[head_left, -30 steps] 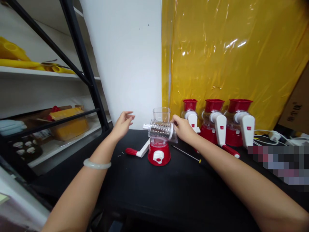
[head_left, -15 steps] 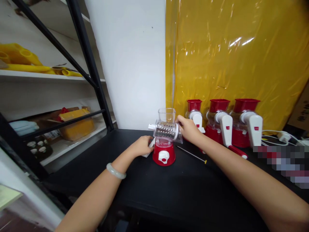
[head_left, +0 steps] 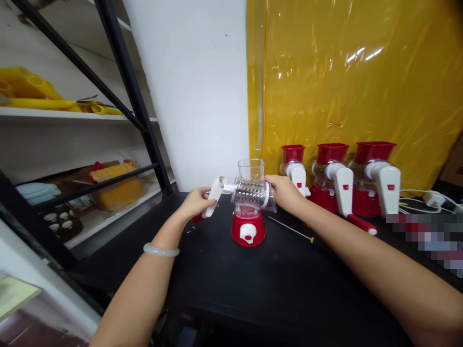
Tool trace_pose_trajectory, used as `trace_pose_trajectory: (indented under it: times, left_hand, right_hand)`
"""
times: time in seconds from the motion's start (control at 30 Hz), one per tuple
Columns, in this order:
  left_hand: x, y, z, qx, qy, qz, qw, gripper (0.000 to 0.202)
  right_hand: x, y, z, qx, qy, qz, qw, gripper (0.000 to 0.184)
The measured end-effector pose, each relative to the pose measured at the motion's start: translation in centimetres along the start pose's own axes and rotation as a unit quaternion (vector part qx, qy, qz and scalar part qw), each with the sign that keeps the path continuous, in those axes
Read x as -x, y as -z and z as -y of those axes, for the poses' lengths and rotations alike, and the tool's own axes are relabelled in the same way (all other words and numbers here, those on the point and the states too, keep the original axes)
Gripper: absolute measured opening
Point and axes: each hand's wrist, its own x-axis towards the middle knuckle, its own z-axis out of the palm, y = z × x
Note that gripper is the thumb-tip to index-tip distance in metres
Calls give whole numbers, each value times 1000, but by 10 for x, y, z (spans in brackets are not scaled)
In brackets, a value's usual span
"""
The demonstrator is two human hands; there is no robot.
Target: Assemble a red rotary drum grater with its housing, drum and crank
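Note:
A rotary grater [head_left: 249, 226] with a red base, clear hopper and perforated metal drum [head_left: 249, 192] stands upright on the black table [head_left: 285, 284]. My left hand [head_left: 197, 202] grips a white crank handle [head_left: 213, 196], its upper end at the white shaft that juts left from the drum. Whether handle and shaft touch or are joined I cannot tell. A red knob [head_left: 197, 218] shows below that hand. My right hand [head_left: 284, 190] is closed on the clear housing at the grater's right end, its fingertips partly hidden. Right of the base lies a thin screwdriver [head_left: 291, 229] with a yellow end.
Behind my right arm stand several red and white graters, including one [head_left: 334, 180] with its crank hanging down. White cables [head_left: 432, 200] lie at the far right. Tiny pale bits [head_left: 191, 230] rest left of the base. A shelf rack [head_left: 139, 106] borders the left.
My left hand has lifted the crank handle from low beside the base up to the drum's shaft. My right hand stays on the housing. The view has shifted slightly.

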Motion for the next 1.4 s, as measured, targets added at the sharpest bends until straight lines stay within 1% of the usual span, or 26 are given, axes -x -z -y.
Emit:
trace_pose_trajectory:
  times: [0.1,0.2,0.33,0.43,0.57,0.67,0.77,0.83,0.97,1.07,1.17,1.3,1.4]
  left_hand:
    - [-2,-1,4,81,-9,-28,996,43]
    - [0,-3,4,112,-28,-45,992,48]
    - [1,-7,3,133,-46,6,990,43]
    - [1,-10,2,153,-81,41,984,44]
    - [0,-14,2,147,-104,54,982,37]
    - [-1,-17,3,124,-119,29,985,31]
    - [0,-20,3,56,-139,-5,989,23]
    - [2,-22,1,28,-145,-8,989,18]
    - [7,-25,-6,20,-143,-10,990,15]
    - [10,-27,-10,22,-159,-2,987,16]
    - [10,-29,-9,27,-175,2,984,21]
    - [9,-29,-6,17,-194,-18,981,28]
    - [10,-26,-5,-1,-215,-23,976,34]
  right_hand:
    - [0,1,1,2,-2,1,1000,31]
    - [1,2,3,3,-6,5,1000,31]
    - [1,3,4,7,-8,6,1000,30]
    - [0,3,5,11,-12,7,1000,30]
    - [0,4,6,14,-14,8,1000,30]
    - [0,5,7,18,-12,8,1000,31]
    - [0,5,8,21,-9,8,1000,31]
    - [0,6,9,24,-9,9,1000,31]
    - [0,6,9,32,-12,11,999,29]
    - [0,5,9,36,-13,8,999,28]
    - [0,5,9,37,-10,12,999,27]
    - [1,6,10,53,-13,16,998,31]
    - [2,6,11,56,-16,21,998,30]
